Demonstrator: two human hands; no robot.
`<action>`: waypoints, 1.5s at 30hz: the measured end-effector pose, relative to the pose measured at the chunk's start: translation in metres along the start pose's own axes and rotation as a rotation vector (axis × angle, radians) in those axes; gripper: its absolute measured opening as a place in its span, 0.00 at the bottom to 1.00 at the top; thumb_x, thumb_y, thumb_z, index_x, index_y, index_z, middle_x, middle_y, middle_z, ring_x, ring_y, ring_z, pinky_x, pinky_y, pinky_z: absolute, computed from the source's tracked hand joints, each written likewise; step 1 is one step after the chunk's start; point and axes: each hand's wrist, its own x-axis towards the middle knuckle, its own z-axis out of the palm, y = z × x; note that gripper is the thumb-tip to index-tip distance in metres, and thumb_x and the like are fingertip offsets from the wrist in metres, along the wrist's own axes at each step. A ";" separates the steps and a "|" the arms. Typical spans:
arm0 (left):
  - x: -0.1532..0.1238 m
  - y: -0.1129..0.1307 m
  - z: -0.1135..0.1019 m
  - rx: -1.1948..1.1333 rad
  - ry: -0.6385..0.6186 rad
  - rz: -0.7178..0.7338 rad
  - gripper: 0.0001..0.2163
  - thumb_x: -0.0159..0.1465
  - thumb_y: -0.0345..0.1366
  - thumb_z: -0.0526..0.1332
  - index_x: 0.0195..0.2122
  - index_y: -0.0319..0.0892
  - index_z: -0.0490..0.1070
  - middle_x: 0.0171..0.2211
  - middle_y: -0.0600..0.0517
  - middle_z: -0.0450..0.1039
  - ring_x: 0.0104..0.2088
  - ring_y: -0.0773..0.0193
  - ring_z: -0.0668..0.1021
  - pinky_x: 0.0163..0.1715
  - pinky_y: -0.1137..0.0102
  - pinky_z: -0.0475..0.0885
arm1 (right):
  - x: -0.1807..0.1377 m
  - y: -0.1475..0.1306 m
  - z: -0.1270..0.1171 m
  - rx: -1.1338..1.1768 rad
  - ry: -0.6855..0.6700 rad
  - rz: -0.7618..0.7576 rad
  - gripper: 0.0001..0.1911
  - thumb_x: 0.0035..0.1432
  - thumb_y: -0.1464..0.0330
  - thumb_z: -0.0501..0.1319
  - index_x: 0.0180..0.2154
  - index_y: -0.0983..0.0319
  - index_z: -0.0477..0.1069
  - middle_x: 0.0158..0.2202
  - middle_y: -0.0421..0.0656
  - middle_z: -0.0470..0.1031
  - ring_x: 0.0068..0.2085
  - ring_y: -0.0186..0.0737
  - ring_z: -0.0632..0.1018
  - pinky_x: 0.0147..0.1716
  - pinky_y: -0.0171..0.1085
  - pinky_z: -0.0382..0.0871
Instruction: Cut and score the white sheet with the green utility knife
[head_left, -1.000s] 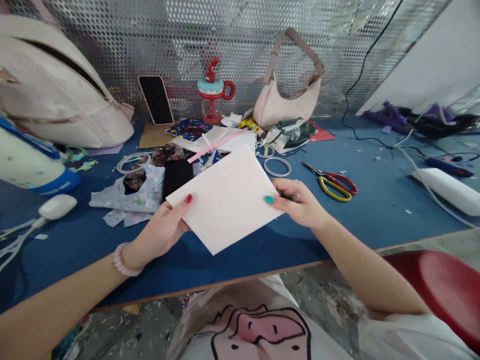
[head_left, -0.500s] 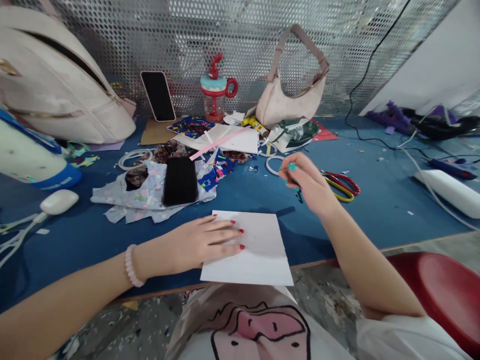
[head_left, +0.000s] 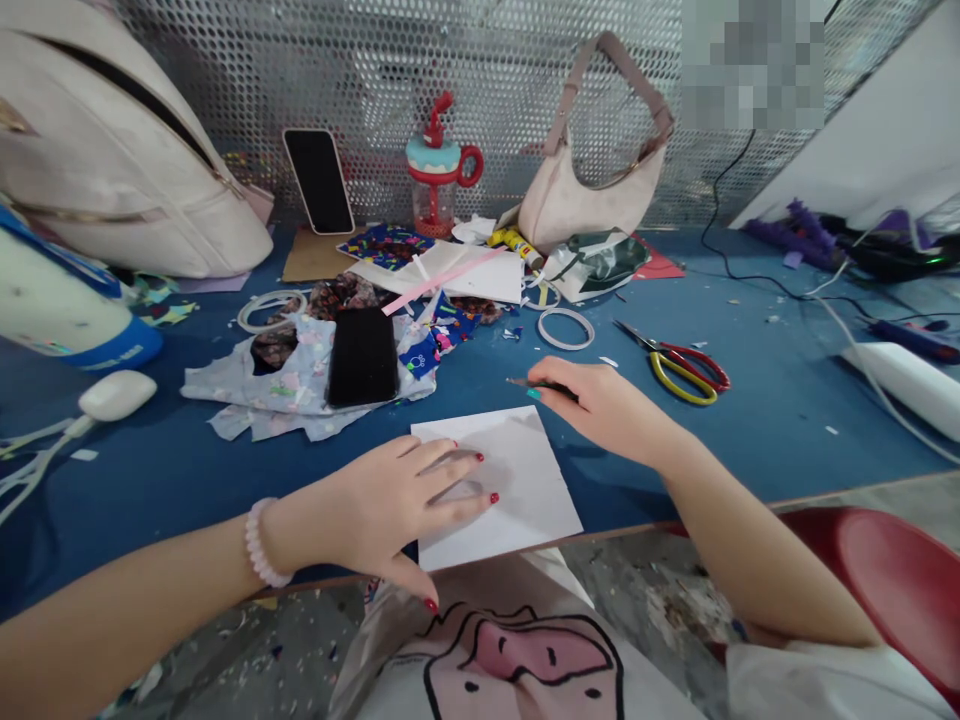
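A white sheet of paper [head_left: 525,490] lies at the table's front edge, its lower side near the edge. My left hand [head_left: 397,490] rests on its left part with fingers spread and the thumb stretched past the edge. Beyond the sheet's upper right corner, my right hand [head_left: 600,405] is closed around a craft knife [head_left: 556,388]. The knife's thin tip points left, and most of its dark handle is hidden in the fingers. Red-and-yellow-handled scissors [head_left: 679,372] lie to the right of that hand, and a white tape ring [head_left: 566,329] is just beyond it.
A black phone [head_left: 364,357] lies on patterned scraps [head_left: 262,375] to the left. Behind stand a propped phone [head_left: 319,180], a red-handled cup [head_left: 433,190] and a handbag [head_left: 592,195]. A backpack [head_left: 142,190] fills the back left. A red stool [head_left: 892,580] is at the right.
My right hand has come down and left toward the paper with the craft knife. My left thumb has spread outward toward me. The paper has turned slightly, and the scissors now show fully.
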 end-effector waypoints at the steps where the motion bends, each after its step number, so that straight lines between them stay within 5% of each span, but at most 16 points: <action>1: 0.000 0.001 0.001 -0.016 0.012 -0.009 0.33 0.61 0.58 0.56 0.62 0.43 0.59 0.61 0.38 0.60 0.58 0.42 0.66 0.51 0.55 0.64 | -0.003 -0.001 0.000 -0.035 -0.008 -0.026 0.09 0.63 0.70 0.51 0.41 0.59 0.69 0.37 0.44 0.77 0.34 0.40 0.76 0.30 0.34 0.61; 6: -0.001 -0.004 0.004 -0.082 0.002 -0.100 0.35 0.60 0.51 0.60 0.65 0.43 0.54 0.66 0.37 0.49 0.64 0.36 0.55 0.59 0.47 0.52 | -0.022 0.003 0.002 -0.217 -0.066 -0.218 0.12 0.64 0.73 0.50 0.37 0.60 0.73 0.32 0.45 0.77 0.32 0.39 0.75 0.31 0.35 0.62; 10: -0.003 -0.012 0.000 -0.127 -0.054 -0.068 0.33 0.61 0.50 0.60 0.65 0.44 0.55 0.67 0.39 0.48 0.66 0.40 0.53 0.62 0.50 0.49 | -0.031 0.012 0.002 -0.263 -0.087 -0.278 0.15 0.65 0.73 0.48 0.36 0.61 0.73 0.31 0.45 0.76 0.33 0.40 0.75 0.33 0.37 0.63; 18: -0.002 -0.010 -0.004 -0.054 -0.067 -0.042 0.32 0.63 0.60 0.52 0.63 0.48 0.58 0.64 0.40 0.56 0.60 0.40 0.61 0.53 0.53 0.57 | -0.033 0.007 0.007 -0.327 -0.026 -0.061 0.09 0.64 0.70 0.51 0.40 0.60 0.70 0.33 0.43 0.79 0.29 0.39 0.77 0.26 0.35 0.59; 23: -0.001 -0.006 -0.002 -0.025 -0.054 -0.048 0.27 0.67 0.53 0.50 0.62 0.44 0.58 0.63 0.40 0.57 0.60 0.47 0.62 0.52 0.58 0.57 | -0.030 -0.007 0.013 -0.370 -0.101 -0.002 0.10 0.64 0.71 0.50 0.39 0.60 0.70 0.32 0.42 0.79 0.28 0.38 0.76 0.24 0.35 0.54; 31: 0.002 -0.004 0.002 -0.025 -0.062 -0.073 0.29 0.66 0.54 0.53 0.63 0.45 0.56 0.65 0.37 0.52 0.62 0.43 0.59 0.53 0.54 0.57 | -0.027 -0.024 0.017 -0.460 -0.227 0.115 0.11 0.65 0.71 0.50 0.39 0.61 0.71 0.30 0.41 0.78 0.27 0.37 0.76 0.24 0.36 0.48; 39: 0.004 -0.002 0.000 -0.021 -0.007 -0.121 0.26 0.69 0.52 0.48 0.62 0.42 0.58 0.63 0.41 0.57 0.57 0.48 0.64 0.48 0.59 0.60 | -0.024 -0.026 0.021 -0.506 -0.216 0.105 0.11 0.64 0.72 0.50 0.38 0.62 0.71 0.29 0.41 0.78 0.27 0.36 0.75 0.23 0.36 0.47; 45: 0.013 -0.007 0.005 -0.036 -0.018 -0.130 0.29 0.70 0.51 0.46 0.65 0.36 0.52 0.65 0.40 0.54 0.64 0.51 0.58 0.58 0.58 0.50 | -0.021 -0.032 0.024 -0.535 -0.176 0.042 0.10 0.62 0.74 0.51 0.34 0.62 0.71 0.26 0.41 0.75 0.25 0.37 0.74 0.22 0.36 0.47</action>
